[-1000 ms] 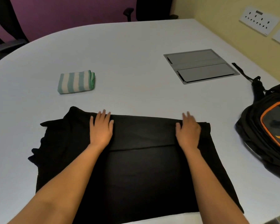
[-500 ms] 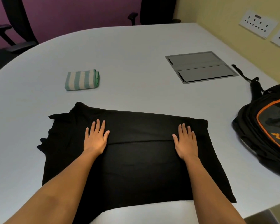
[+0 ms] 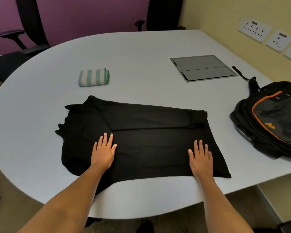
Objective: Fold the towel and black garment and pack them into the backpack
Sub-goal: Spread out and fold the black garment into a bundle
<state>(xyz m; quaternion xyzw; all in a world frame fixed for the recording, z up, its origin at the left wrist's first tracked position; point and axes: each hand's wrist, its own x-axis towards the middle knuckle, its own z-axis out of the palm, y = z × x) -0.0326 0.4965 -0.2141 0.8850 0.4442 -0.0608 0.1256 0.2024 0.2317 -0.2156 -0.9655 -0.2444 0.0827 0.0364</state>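
1. The black garment lies spread on the desk, its far edge already turned toward the person in one band. Its near hem sits close to the desk's edge.
2. The left hand and right hand both rest flat on the cloth, fingers extended and lying close together, palms down – neither is pinching anything.
3. The striped towel sits folded, well apart beyond the garment; the backpack lies to the right, its opening not visible.
4. Risks, as I judge them: the bunched sleeve area at the left could make the next fold lopsided, and dragging the palms nearer could pull the hem off the desk – loosening the finished band.
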